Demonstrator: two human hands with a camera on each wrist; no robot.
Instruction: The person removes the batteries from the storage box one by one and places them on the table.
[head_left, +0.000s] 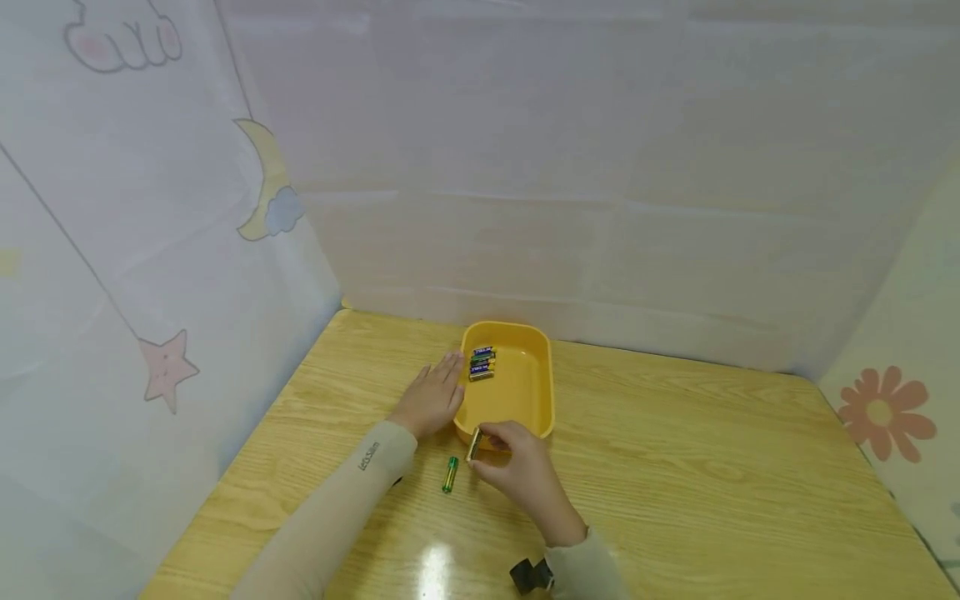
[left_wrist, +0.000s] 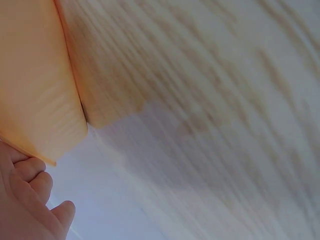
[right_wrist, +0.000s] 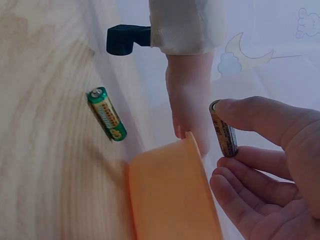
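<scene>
In the head view my right hand (head_left: 525, 475) pinches a gold-and-black battery (head_left: 474, 445) over the near side of a yellow plastic bin (head_left: 550, 387). The right wrist view shows this battery (right_wrist: 224, 131) tilted, its ends between the thumb and a finger. A green-and-gold battery (head_left: 450, 474) lies on the table in front of the bin, apart from both hands. My left hand (head_left: 431, 396) rests against the bin's left rim with fingers extended; the left wrist view shows only part of it. Several batteries (head_left: 482, 364) lie side by side inside the bin, along its left wall.
The wooden table (head_left: 675, 467) extends right and left of the bin. Behind it hangs a pale sheet (head_left: 600, 208), close to the bin's far side. Another printed sheet (head_left: 112, 292) stands along the left edge. Black wrist gear (head_left: 531, 575) sits at the right cuff.
</scene>
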